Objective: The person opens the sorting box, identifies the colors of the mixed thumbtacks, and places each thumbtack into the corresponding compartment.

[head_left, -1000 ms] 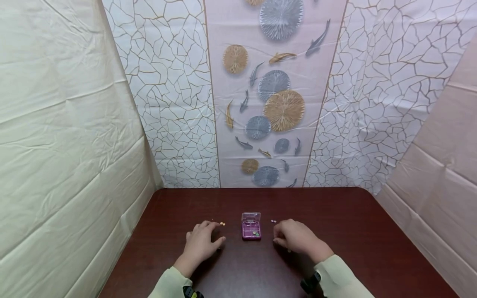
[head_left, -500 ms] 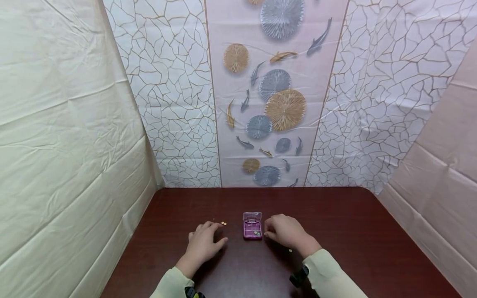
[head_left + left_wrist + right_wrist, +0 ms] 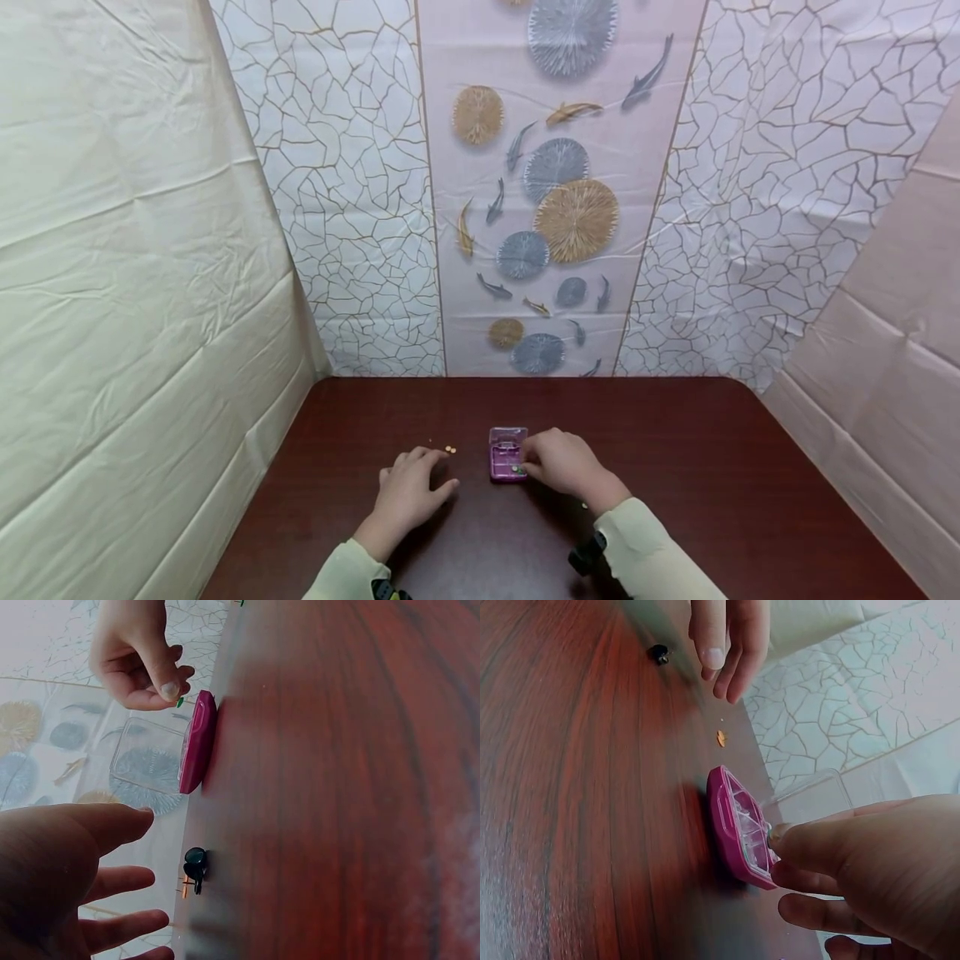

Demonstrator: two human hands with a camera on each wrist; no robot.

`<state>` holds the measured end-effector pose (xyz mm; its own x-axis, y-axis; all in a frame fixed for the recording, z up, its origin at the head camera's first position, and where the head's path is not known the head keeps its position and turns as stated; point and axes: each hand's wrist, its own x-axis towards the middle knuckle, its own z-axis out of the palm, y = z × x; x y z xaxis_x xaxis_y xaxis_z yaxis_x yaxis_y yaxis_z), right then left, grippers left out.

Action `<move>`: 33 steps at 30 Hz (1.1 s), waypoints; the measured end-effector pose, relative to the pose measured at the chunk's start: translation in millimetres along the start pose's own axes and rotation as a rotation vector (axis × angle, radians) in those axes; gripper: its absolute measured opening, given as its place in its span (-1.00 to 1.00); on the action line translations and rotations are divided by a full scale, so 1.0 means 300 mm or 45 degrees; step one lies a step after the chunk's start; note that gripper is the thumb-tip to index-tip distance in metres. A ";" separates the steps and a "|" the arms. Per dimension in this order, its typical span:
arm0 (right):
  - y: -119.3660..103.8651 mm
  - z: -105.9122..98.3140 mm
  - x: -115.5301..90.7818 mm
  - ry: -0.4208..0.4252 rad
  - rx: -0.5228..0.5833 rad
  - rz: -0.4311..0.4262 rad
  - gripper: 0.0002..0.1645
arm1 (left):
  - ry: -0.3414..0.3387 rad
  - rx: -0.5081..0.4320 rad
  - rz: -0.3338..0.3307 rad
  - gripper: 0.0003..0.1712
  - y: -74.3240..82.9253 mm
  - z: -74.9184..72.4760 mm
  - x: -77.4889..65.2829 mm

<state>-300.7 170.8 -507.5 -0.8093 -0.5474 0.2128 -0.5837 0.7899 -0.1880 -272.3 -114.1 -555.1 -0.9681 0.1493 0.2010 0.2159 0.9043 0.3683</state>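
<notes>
The magenta pill box (image 3: 502, 463) stands on the table with its clear lid (image 3: 150, 756) raised. Inside, dividers (image 3: 751, 832) split it into compartments, and small green pieces lie in the near right one. My right hand (image 3: 564, 463) is over the box's right side, thumb and fingers bent together. At its thumb tip in the left wrist view it pinches a small green piece (image 3: 180, 702), close over the opening. My left hand (image 3: 411, 490) rests left of the box, fingers loosely spread and holding nothing. Its index fingertip is beside two small orange pieces (image 3: 451, 450).
Small black glossy items (image 3: 195, 864) lie on the table near my left hand. A pale yellow piece (image 3: 585, 505) lies below my right wrist. The dark red table (image 3: 637, 408) ends at a patterned cloth wall (image 3: 525, 208), with plain cloth at both sides.
My right hand has moved left from beside two small pale purple pieces to the box's right side; those pieces are now out of sight behind it. My left hand has hardly moved.
</notes>
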 end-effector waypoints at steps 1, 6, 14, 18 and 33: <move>0.000 0.003 0.003 -0.003 0.009 -0.002 -0.92 | 0.003 -0.001 0.002 -0.40 -0.001 0.000 -0.001; 0.003 0.017 0.011 -0.045 0.038 0.018 -0.93 | 0.011 0.003 0.009 -0.41 -0.003 0.000 -0.002; 0.001 0.025 0.022 -0.074 0.043 0.053 -0.90 | -0.018 -0.007 -0.022 -0.42 -0.006 -0.005 -0.001; -0.001 0.026 0.025 -0.077 0.034 0.046 -0.90 | -0.005 -0.002 -0.016 -0.42 -0.008 -0.003 -0.002; 0.002 0.036 0.038 -0.083 0.007 0.025 -0.88 | 0.058 0.017 0.000 -0.42 -0.019 -0.005 -0.006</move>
<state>-310.9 162.0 -515.4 -0.8229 -0.5490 0.1465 -0.5681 0.7992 -0.1964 -271.5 -120.2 -556.2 -0.9613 0.1309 0.2424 0.2137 0.9095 0.3565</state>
